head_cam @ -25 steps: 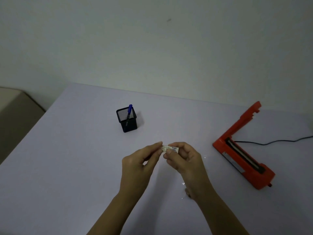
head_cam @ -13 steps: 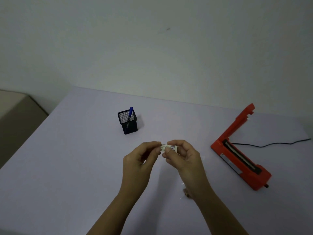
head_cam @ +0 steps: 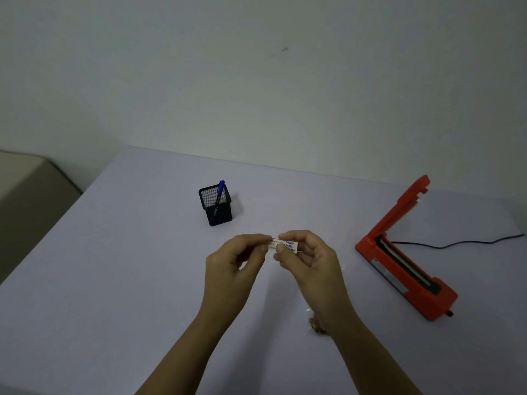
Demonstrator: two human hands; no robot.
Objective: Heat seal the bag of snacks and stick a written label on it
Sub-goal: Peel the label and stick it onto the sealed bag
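Observation:
A small white label with blue handwriting is held above the table between both hands. My left hand pinches its left end with thumb and forefinger. My right hand pinches its right part. The clear bag of snacks lies on the table under my right wrist, mostly hidden by the forearm. An orange heat sealer sits at the right with its arm raised.
A black mesh pen holder with a blue pen stands behind my hands. The sealer's black cord runs off to the right. The lilac table meets a white wall at the back; a beige surface lies off its left edge.
Both hands stay pinched on the label, with only small finger shifts. The camera has tilted up a little, so everything sits slightly lower in the frame.

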